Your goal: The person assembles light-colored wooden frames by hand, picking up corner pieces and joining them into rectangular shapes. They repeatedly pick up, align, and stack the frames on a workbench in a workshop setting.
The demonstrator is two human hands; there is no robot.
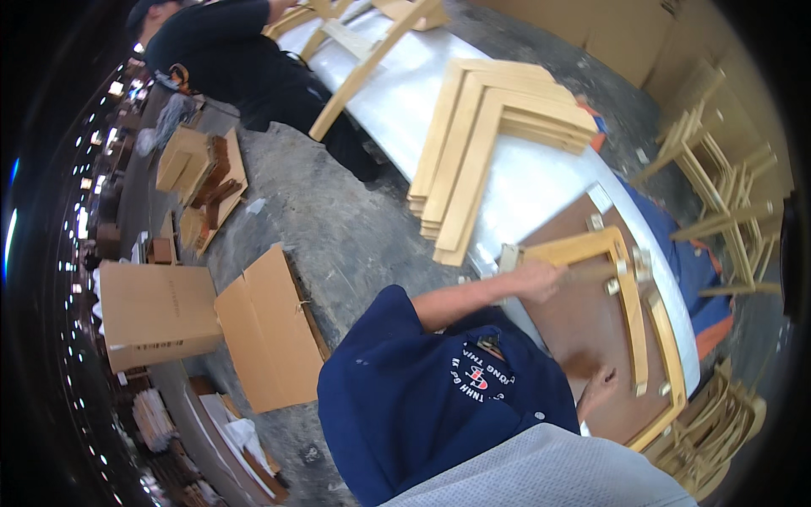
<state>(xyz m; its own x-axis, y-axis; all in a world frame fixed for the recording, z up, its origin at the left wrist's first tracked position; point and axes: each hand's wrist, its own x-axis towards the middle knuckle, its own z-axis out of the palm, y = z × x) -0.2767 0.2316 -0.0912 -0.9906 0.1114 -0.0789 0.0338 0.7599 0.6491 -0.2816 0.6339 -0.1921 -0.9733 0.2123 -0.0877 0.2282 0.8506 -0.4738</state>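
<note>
In my left hand [536,280] is the handle of a hammer [591,273]; its pale head lies over the corner of an L-shaped wooden frame part [629,313]. This part sits among small white blocks on a brown board [583,317]. Close beside it, toward the table's far edge, is a second curved wooden part [669,355]. My right hand [596,394] is over the lower part of the board. Its fingers are smeared and partly hidden, so their grip does not show.
Stacked L-shaped wooden frames [473,144] lie on the metal-topped table [541,190]. A co-worker [245,59] in dark clothes handles a wooden frame at the far end. Cardboard boxes [160,308] stand at left. Wooden chair frames [718,186] stand at right.
</note>
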